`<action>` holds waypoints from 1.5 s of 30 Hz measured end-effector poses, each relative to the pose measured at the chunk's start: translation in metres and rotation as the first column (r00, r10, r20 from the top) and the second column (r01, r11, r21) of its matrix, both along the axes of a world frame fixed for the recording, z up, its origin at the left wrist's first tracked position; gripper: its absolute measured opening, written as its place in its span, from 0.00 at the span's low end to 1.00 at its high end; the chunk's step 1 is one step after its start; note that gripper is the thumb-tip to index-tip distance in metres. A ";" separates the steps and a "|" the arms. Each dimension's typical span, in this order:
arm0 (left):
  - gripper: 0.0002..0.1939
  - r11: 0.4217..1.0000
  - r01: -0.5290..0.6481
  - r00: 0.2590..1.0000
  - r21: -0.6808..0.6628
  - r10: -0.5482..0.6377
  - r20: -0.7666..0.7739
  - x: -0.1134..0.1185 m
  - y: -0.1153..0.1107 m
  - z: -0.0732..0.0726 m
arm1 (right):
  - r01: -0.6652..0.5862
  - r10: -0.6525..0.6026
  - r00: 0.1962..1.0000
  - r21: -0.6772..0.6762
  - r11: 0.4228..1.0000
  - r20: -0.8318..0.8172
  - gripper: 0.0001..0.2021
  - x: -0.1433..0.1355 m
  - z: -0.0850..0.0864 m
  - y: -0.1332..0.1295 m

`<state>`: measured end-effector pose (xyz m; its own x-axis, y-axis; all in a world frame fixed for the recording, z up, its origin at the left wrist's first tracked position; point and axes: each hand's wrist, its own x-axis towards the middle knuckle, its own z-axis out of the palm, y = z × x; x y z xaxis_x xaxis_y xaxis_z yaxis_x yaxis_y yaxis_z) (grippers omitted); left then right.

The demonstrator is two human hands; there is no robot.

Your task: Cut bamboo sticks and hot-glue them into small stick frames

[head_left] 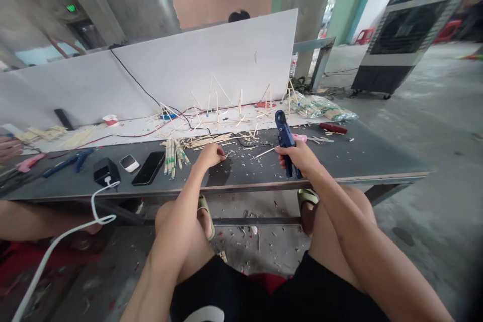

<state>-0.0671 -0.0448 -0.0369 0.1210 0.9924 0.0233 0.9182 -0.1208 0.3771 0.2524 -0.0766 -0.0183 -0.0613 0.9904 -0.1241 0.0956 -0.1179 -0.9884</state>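
Observation:
My right hand (296,158) is wrapped round a dark blue hand tool (283,131) that looks like a wire stripper, its head pointing up above the table. A thin wooden stick (266,152) reaches left from beside that hand; whether the fingers touch it I cannot tell. Low over the table, my left hand (213,154) is closed in a pinch, with a tiny pale piece (227,155) at the fingertips, too small to name. Small wood scraps lie between the two hands. Behind them is a pile of loose wooden sticks (207,141).
Left of me lie wrapped stick bundles (172,156), a black phone (149,168), a charger block (106,171) and a blue glue gun (70,162). Stick frames (217,105) stand along the white board (226,60). A red-handled knife (333,128) and bagged sticks (324,106) are at right.

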 end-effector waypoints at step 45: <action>0.09 0.961 -0.156 0.988 0.228 0.146 0.060 0.008 -0.026 0.011 | -0.444 -0.035 0.385 0.218 0.869 0.922 0.18 -0.056 -0.027 0.051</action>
